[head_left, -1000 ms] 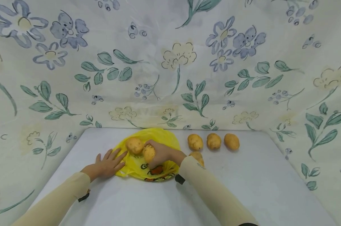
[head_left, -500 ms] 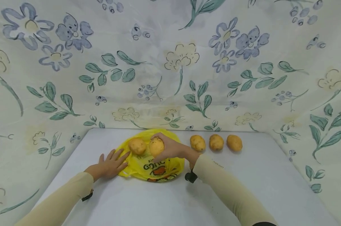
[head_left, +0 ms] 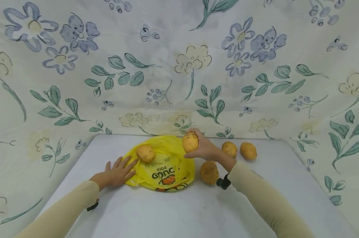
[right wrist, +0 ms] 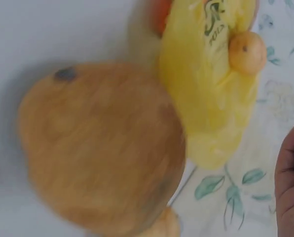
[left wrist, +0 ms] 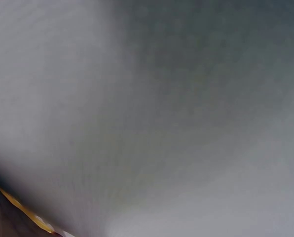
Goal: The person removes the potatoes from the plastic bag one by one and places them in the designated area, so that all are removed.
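In the head view, my right hand grips a potato, raised over the right edge of a yellow plastic bag. The bag lies flattened, with printed lettering facing up. Another potato rests on its left part. My left hand lies with spread fingers, its fingertips on the bag's left edge. The right wrist view has a large potato close up, and part of my right hand at the right border. The left wrist view is mostly blurred grey, with a sliver of yellow bag low left.
A potato sits on the white table, right of the bag and near my right wrist. Two more potatoes, one at the back and one beside it, stand behind my forearm. Floral cloth hangs behind the table.
My right hand has lifted the potato off the bag and carried it right. It now covers the back-row potato nearest the bag; the front potato shows again. My left hand stays put.
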`<control>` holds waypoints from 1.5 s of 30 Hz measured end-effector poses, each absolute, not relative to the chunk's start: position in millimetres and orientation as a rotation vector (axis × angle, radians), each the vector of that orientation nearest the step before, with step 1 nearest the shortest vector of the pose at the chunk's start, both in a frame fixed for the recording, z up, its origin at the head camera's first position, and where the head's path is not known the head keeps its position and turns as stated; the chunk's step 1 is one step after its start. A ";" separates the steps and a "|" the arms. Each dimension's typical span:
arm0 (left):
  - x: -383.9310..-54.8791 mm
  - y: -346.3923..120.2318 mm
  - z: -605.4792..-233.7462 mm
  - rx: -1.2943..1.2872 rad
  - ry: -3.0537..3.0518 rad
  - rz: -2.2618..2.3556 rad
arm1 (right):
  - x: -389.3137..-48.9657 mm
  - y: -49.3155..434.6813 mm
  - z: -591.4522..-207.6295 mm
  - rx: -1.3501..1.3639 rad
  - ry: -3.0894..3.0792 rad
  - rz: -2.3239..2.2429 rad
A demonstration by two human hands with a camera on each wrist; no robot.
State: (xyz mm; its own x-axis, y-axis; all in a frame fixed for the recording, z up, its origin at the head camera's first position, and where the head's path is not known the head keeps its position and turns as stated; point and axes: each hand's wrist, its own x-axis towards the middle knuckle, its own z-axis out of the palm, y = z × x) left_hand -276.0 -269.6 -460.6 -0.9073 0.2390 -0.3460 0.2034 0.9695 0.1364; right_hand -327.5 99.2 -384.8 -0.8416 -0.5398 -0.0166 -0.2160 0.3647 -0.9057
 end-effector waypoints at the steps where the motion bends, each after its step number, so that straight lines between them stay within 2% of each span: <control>1: -275.3 -269.4 -460.7 0.320 2.752 0.136 | -327.1 103.4 -385.0 -0.663 2.341 -1.467; 18: -274.2 -268.2 -458.3 0.318 2.743 0.109 | -317.0 171.1 -403.6 -0.371 2.514 -1.377; 33: -272.2 -267.1 -455.9 0.316 2.740 0.141 | -311.5 202.2 -407.6 -0.486 2.494 -1.363; 45: -271.3 -267.9 -455.9 0.312 2.747 0.154 | -304.2 219.3 -418.1 -0.386 2.504 -1.390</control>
